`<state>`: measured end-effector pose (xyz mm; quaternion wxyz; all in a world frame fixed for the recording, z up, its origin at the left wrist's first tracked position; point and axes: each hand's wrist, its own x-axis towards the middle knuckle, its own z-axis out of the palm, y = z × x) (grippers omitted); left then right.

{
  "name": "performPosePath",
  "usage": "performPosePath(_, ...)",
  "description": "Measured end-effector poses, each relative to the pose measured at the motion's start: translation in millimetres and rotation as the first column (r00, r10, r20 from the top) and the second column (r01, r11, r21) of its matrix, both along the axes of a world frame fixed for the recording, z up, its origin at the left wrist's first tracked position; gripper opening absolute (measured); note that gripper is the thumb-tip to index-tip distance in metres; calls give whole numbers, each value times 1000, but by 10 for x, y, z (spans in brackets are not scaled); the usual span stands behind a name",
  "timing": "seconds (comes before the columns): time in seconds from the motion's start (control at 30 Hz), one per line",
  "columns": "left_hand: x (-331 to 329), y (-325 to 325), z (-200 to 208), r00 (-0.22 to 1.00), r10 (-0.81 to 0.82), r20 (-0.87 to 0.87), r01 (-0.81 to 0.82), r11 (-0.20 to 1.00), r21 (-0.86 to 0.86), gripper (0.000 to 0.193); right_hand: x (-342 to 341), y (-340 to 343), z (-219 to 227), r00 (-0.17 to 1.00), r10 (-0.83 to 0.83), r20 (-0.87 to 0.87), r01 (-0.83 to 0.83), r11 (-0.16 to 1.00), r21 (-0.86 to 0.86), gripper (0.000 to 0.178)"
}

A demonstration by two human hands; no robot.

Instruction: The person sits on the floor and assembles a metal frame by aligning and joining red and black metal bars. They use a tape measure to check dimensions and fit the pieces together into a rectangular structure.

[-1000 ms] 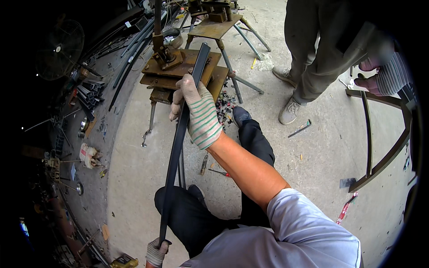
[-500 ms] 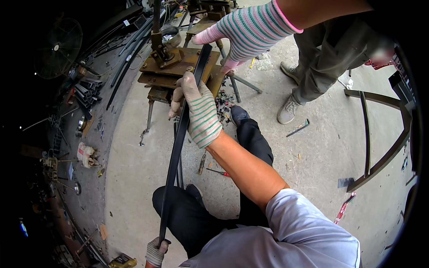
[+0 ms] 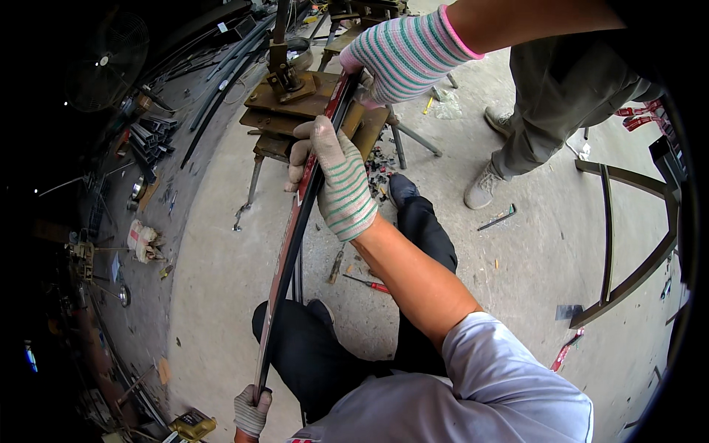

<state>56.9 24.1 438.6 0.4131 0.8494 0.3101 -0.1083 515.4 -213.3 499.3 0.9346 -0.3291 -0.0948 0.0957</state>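
Note:
A long, slim black bar [image 3: 285,258] with a red strip along one face slants from beside my left thigh up toward a steel bench fixture. Around its lower end, my left hand [image 3: 252,413], in a pale knitted glove, is closed. My right hand [image 3: 340,181], in a white glove with green stripes, grips the bar higher up with the fingers partly round it. Another person's hand [image 3: 406,57], in a pink and green striped glove, grasps the far end, next to the brown steel fixture [image 3: 314,88].
A person in grey trousers [image 3: 550,103] stands at the right. Curved metal frame pieces [image 3: 635,284] lie on the floor there. A red-handled screwdriver [image 3: 377,286] and scraps lie near my feet. Metal offcuts [image 3: 151,144] and a large fan [image 3: 103,60] are at the left.
The bar has turned, and its red strip now shows. The other person's hand, spread beside the far end before, has closed on it. My hands keep their hold.

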Motion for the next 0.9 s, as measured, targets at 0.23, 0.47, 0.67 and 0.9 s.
performPosePath(0.23, 172, -512, 290, 980, 145, 133, -187, 896, 402, 24, -202, 52, 99, 990, 103, 92, -107, 993, 42, 59)
performPosePath(0.47, 51, -502, 112, 970, 72, 233, -205, 758, 619, 30, -204, 62, 19, 987, 107, 122, -108, 994, -2, 70)
performPosePath(0.67, 54, -458, 45, 976, 49, 211, -167, 789, 591, 31, -201, 60, -45, 989, 115, 91, -115, 993, -3, 58)
performPosePath(0.9, 17, -483, 24, 973, 58, 223, -189, 754, 629, 30, -250, 115, 5, 991, 131, 27, -131, 991, 14, 43)
